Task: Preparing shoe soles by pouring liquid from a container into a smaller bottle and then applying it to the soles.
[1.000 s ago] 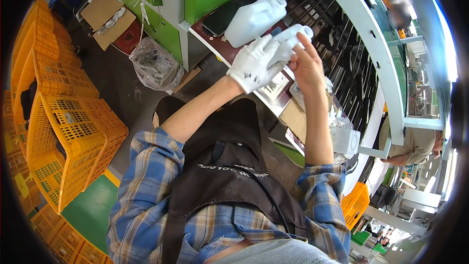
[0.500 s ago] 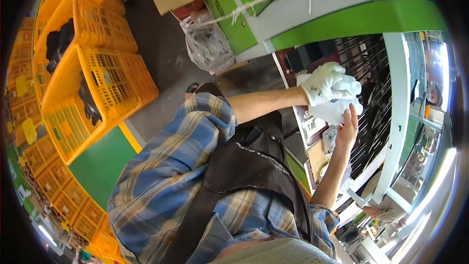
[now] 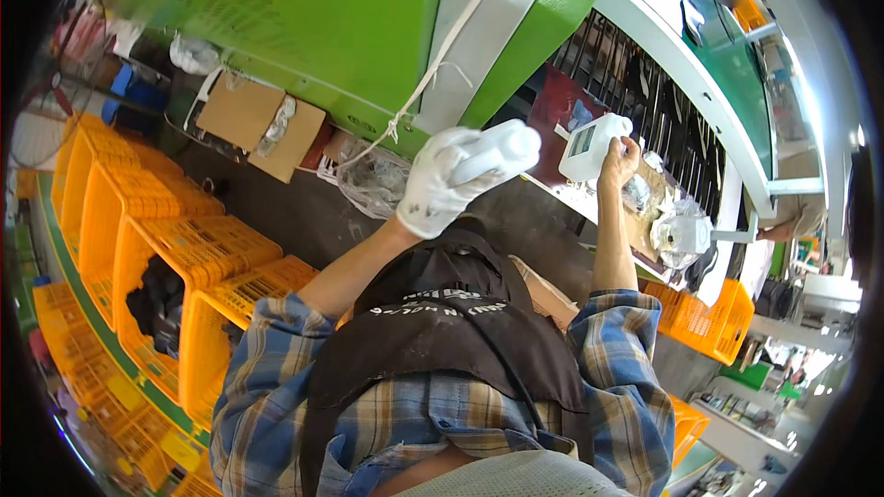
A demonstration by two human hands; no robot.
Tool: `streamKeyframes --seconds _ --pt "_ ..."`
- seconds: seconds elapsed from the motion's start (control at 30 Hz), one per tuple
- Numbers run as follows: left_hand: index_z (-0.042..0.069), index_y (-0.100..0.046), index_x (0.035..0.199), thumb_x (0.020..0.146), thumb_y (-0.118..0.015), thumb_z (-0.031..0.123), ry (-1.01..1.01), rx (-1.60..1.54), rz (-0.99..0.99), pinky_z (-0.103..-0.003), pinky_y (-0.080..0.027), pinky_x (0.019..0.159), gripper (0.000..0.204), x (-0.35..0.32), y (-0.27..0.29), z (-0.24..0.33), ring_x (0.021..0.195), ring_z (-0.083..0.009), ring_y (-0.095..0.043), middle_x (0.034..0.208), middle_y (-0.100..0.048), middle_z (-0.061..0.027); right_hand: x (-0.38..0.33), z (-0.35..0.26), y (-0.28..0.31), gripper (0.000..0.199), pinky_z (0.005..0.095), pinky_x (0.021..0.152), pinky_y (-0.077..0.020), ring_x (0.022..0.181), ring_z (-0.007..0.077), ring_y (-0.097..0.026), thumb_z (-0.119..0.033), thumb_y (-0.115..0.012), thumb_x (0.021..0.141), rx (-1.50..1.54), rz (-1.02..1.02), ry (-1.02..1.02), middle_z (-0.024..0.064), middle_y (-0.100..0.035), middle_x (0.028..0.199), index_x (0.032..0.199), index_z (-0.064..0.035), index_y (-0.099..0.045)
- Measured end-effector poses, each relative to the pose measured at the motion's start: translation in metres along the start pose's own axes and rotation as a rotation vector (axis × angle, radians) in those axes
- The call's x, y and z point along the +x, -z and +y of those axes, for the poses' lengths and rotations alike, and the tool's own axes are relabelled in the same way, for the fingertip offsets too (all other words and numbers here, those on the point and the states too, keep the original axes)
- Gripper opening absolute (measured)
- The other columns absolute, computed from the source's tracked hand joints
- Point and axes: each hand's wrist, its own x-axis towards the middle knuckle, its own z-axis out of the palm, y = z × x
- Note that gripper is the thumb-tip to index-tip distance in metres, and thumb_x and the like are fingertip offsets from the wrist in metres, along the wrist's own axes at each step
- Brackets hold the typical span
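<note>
Our gloved left hand (image 3: 433, 189) grips a white plastic bottle (image 3: 497, 152). Our bare right hand (image 3: 619, 158) clasps a white rectangular plastic jug (image 3: 589, 145).

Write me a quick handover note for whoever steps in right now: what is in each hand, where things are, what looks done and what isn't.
Left hand: white glove, closed around a white plastic bottle, held up in front of the green machine.
Right hand: bare, gripping a white plastic jug by the dark rack.
Done: both containers are picked up, one per hand.
Left: neither is set down; yellow crates stand at the left.
</note>
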Motion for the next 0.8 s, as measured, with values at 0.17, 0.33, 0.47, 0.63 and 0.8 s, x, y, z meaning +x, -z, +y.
streamKeyframes --seconds 0.17,0.33,0.47,0.63,0.8 --pt "0.002 -0.059 0.087 0.074 -0.081 0.009 0.137 -0.131 -0.060 -0.033 -0.047 0.091 0.026 -0.004 0.040 -0.020 0.105 -0.0221 -0.058 0.120 -0.057 -0.0149 -0.021 -0.009 0.004 0.023 0.0300 0.076 -0.0481 0.082 0.0149 -0.058 -0.014 -0.068 0.083 0.199 -0.023 -0.066 0.0070 -0.062 0.090 0.103 -0.0070 -0.060" --pt "0.000 -0.057 0.083 0.071 -0.084 0.008 0.238 -0.279 -0.116 -0.031 -0.050 0.086 0.031 0.009 0.076 -0.018 0.101 -0.0222 -0.059 0.116 -0.056 -0.0141 -0.064 -0.053 0.034 0.024 0.0241 0.074 -0.0460 0.084 0.0105 -0.056 -0.009 -0.068 0.086 0.213 -0.086 -0.015 0.0045 -0.061 0.094 0.107 -0.0031 -0.058" --pt "0.001 -0.057 0.089 0.075 -0.082 0.009 0.190 -0.333 -0.204 -0.028 -0.048 0.083 0.029 0.010 0.094 -0.046 0.100 -0.0176 -0.058 0.110 -0.058 -0.0121 -0.110 -0.113 0.067 0.028 0.0225 0.078 -0.0458 0.089 0.0093 -0.056 -0.008 -0.070 0.085 0.206 -0.109 -0.038 0.0041 -0.061 0.098 0.110 0.0006 -0.059" --pt "0.002 -0.057 0.108 0.080 -0.078 0.013 0.367 -0.412 -0.453 -0.023 -0.047 0.074 0.037 0.040 0.138 -0.045 0.084 -0.0086 -0.057 0.091 -0.060 -0.0045 -0.182 -0.214 0.088 0.027 0.0190 0.071 -0.0462 0.081 0.0045 -0.057 -0.009 -0.073 0.084 0.015 -0.115 -0.107 0.0005 -0.065 0.094 0.108 0.0013 -0.066" --pt "0.002 -0.055 0.113 0.080 -0.079 0.020 0.292 -0.454 -0.661 -0.023 -0.048 0.068 0.044 0.076 0.173 -0.054 0.075 -0.0083 -0.057 0.081 -0.060 -0.0026 -0.248 -0.294 0.086 0.021 0.0196 0.066 -0.0477 0.073 0.0040 -0.057 -0.009 -0.073 0.081 -0.078 -0.146 -0.139 0.0000 -0.067 0.085 0.100 0.0006 -0.069"
